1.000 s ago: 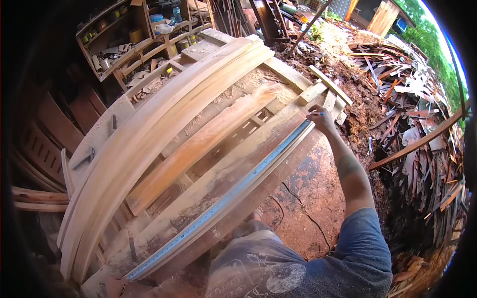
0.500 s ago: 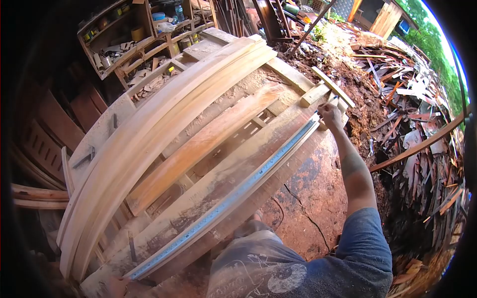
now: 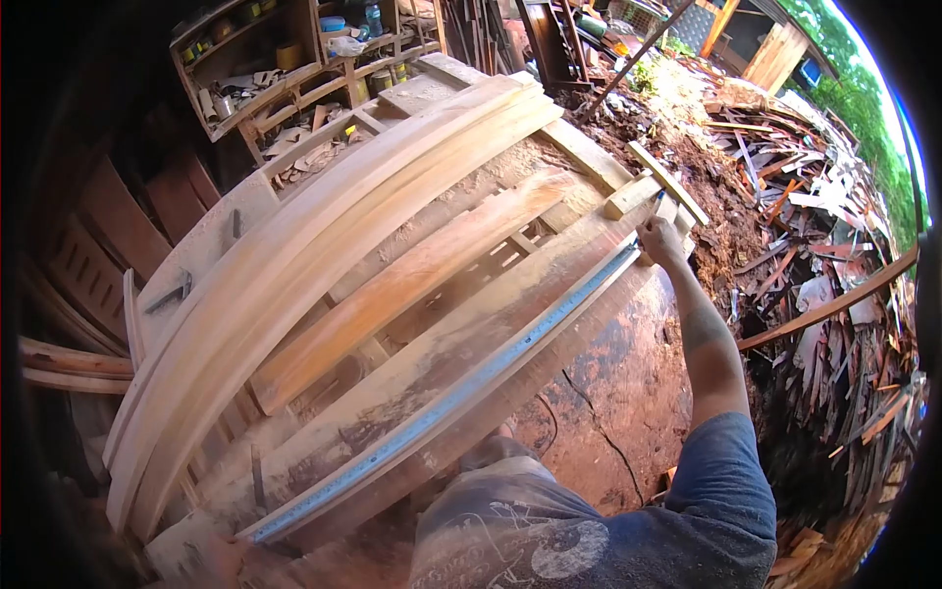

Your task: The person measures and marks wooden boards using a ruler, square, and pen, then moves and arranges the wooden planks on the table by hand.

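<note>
A blue tape measure [image 3: 461, 371] stretches along a narrow pale wooden strip [image 3: 510, 370] on the dusty workbench plank [image 3: 392, 393]. At its far end, my right hand [image 3: 662, 241] is closed with the fingers pinched. A thin pencil-like stick [image 3: 659, 199] pokes up from that hand. My left hand [image 3: 228, 558], dim and blurred at the lower left, is at the near end of the tape and seems closed on it; its fingers show poorly.
Long curved pale boards [image 3: 324, 226] are stacked across the bench's far side. An orange-brown board [image 3: 422, 280] lies between them and the plank. Small wood blocks [image 3: 633, 196] sit at the right end. Shelves [image 3: 285, 74] stand behind; scrap wood [image 3: 824, 324] is heaped at right.
The view has shifted slightly, and the bench appears a little lower at its far end. My right hand stays at the tape's far end, its fingers drawn closer together.
</note>
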Tool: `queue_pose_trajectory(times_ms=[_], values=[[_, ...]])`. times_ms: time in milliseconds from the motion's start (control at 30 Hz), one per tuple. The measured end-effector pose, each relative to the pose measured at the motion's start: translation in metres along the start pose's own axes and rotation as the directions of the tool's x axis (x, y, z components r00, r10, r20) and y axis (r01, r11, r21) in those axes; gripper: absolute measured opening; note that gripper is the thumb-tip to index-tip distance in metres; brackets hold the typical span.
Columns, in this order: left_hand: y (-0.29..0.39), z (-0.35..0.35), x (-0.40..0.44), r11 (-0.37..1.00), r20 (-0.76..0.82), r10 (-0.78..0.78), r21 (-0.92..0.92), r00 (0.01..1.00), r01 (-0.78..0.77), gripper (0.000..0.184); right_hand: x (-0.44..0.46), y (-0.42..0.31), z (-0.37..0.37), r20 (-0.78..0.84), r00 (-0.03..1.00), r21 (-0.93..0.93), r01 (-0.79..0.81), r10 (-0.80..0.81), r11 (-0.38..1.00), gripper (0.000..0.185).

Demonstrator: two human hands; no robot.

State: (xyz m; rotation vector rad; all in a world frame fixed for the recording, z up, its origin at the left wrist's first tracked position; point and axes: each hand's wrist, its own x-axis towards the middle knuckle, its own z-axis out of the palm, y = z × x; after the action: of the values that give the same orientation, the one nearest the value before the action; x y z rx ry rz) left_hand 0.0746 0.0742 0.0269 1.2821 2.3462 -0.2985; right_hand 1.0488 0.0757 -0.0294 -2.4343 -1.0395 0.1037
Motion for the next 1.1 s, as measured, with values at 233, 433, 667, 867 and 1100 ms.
queue_pose_trajectory(times_ms=[233, 433, 667, 867, 1100], values=[[-0.051, 0.020, 0.054, 0.981, -0.067, 0.151, 0.135, 0.986, -0.141, 0.055, -0.009, -0.043, 0.004, -0.223, 0.969, 0.041, 0.121, -0.109, 0.992, 0.027], [-0.055, 0.045, 0.051, 0.933, -0.157, 0.333, 0.200, 0.930, -0.300, 0.051, -0.091, -0.185, 0.057, 0.128, 0.916, 0.700, 0.188, -0.380, 0.689, 0.020], [-0.010, -0.004, 0.003, 0.980, -0.043, 0.144, 0.146, 0.989, -0.136, 0.044, -0.339, -0.415, 0.122, 0.526, 0.423, 0.827, -0.049, -0.738, 0.561, 0.012], [-0.013, -0.005, 0.002, 0.977, -0.086, 0.171, 0.147, 0.982, -0.157, 0.045, -0.470, -0.514, 0.165, 0.558, 0.025, 0.811, 0.197, -0.829, 0.551, 0.017], [-0.015, -0.003, 0.008, 0.985, -0.066, 0.142, 0.107, 0.988, -0.134, 0.046, -0.518, -0.538, 0.220, 0.474, 0.057, 0.845, 0.253, -0.879, 0.472, 0.021]])
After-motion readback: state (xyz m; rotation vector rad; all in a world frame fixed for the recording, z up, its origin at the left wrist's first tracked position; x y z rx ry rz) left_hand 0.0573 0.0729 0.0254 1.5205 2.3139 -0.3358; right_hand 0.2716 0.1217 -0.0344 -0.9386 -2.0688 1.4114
